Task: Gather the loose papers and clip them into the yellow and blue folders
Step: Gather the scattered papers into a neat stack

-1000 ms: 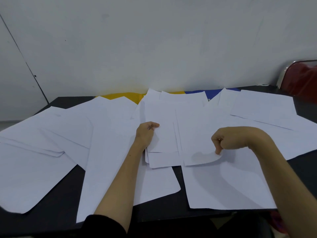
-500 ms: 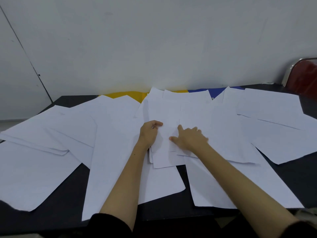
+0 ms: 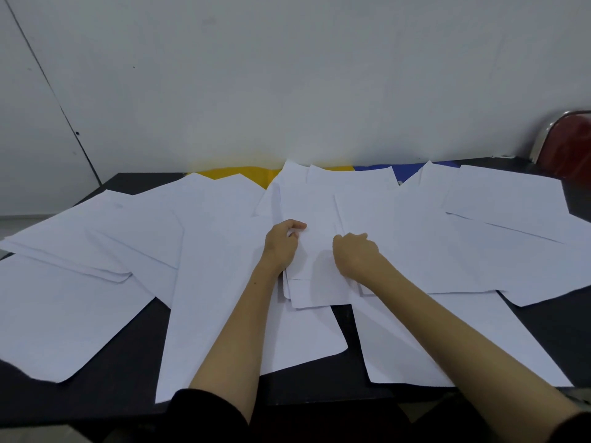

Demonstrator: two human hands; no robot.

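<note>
Black bench [image 3: 543,327] covered in loose papers [image 3: 415,244]; yellow folder [image 3: 243,174] and blue folder [image 3: 371,168] peek out at back edge. Left hand [image 3: 281,246] pinches small center stack [image 3: 315,257]; right hand [image 3: 353,254] curled, grip unclear.

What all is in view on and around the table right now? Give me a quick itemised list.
loose papers: many, exact count unclear, white, spread overlapping across most of the table
small stack of papers: one, white, centre of the table, between the two hands
yellow folder: one, yellow, far edge at the wall, mostly covered by papers
blue folder: one, blue, far edge, right of the yellow one, mostly covered
table: one, black, under everything
chair: one, red with metal frame, far right behind the table
wall: white, behind the table
left hand: one, grips the stack's left edge
right hand: one, fingers curled at the stack's right edge
</note>
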